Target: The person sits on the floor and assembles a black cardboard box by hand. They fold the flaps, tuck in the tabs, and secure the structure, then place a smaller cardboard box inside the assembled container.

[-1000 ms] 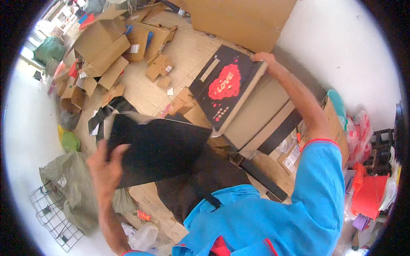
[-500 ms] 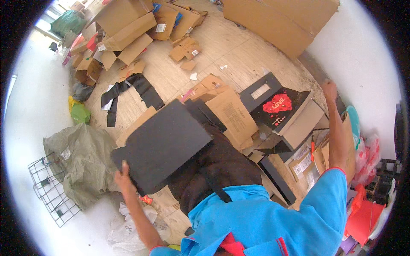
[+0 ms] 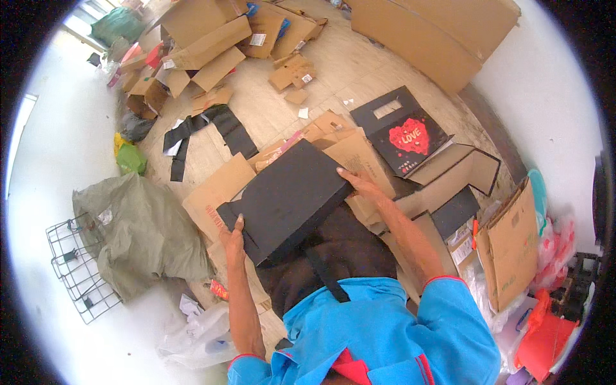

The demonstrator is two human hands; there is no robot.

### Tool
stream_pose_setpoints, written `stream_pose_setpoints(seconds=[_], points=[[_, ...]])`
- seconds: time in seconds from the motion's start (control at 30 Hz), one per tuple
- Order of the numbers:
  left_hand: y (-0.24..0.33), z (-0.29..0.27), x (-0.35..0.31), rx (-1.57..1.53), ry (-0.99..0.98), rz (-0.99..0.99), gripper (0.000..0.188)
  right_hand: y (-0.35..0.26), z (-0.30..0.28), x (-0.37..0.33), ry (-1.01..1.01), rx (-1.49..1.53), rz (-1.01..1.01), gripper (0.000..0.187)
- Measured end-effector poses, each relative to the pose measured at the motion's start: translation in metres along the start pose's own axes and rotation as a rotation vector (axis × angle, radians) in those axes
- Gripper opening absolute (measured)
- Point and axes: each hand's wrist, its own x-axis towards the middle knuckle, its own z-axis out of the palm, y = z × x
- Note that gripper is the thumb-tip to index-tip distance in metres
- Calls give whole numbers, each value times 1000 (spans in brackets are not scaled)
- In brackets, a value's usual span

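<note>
Both hands are gripping a flat black cardboard box, which is hanging in front of the person, over the dark trousers and the flattened brown cardboard on the floor; whether it is also resting on the legs, the view is not showing. The left hand is closing on the near left corner, its thumb lying along the top edge and its other fingers hiding underneath. The right hand is holding the opposite end, a digit pressing onto the top face near the far right corner, while the rest of its grip is partly hiding against the side. The box is showing a broad smooth face and a narrow side wall along its right edge, with a small flap sticking out at the left end. Judging by its look, it is likely weighing little for its size, and the folded walls are probably keeping it stiff along the edges while the wide face is likely giving under a thumb. The matte black surface is seeming only mildly slippery, and the corners and flap are looking the easiest to crease or tear. Holding it by the two opposite ends, close to the folded edges, is probably giving the steadiest support; pinching the loose flap alone would probably be bending it. To the right, a black panel with a red heart print is lying on the floor, well apart from the left hand.
</note>
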Motion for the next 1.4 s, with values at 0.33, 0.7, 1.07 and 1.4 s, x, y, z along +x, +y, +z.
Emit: stream_pose_setpoints(seconds=[0.33, 0.7, 1.07, 1.4], points=[[-65, -28, 23, 97, -129, -307, 65, 5, -14, -6, 84, -94, 105, 59], [31, -17, 17, 314, -202, 51, 68, -66, -23, 6, 209, -731, -634, 67], [-8, -33, -5, 412, -82, 132, 48, -46, -11, -30, -74, -620, -368, 57], [-68, -7, -30, 1158, 76, 79, 70, 110, -42, 43, 98, -985, -323, 70]])
